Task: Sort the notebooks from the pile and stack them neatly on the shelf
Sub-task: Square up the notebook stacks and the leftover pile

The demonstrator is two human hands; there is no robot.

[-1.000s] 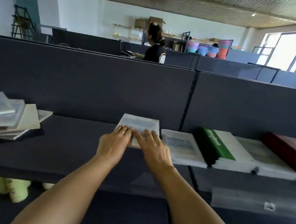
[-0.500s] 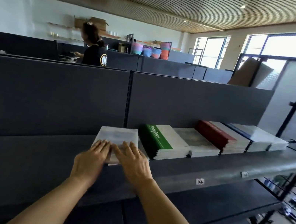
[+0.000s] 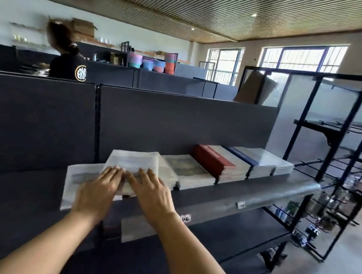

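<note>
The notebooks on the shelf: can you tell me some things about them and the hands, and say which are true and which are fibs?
1. Both hands lie flat on a pale notebook. True: the left hand and right hand press on it with straight fingers.
2. The red notebooks sit left of the hands. False: they are to the right.
3. The blue notebooks lie beside the red ones. True.
4. The notebooks stand upright like library books. False: they lie flat in stacks on the shelf.
5. The right hand holds a pencil. False: it holds nothing.
</note>
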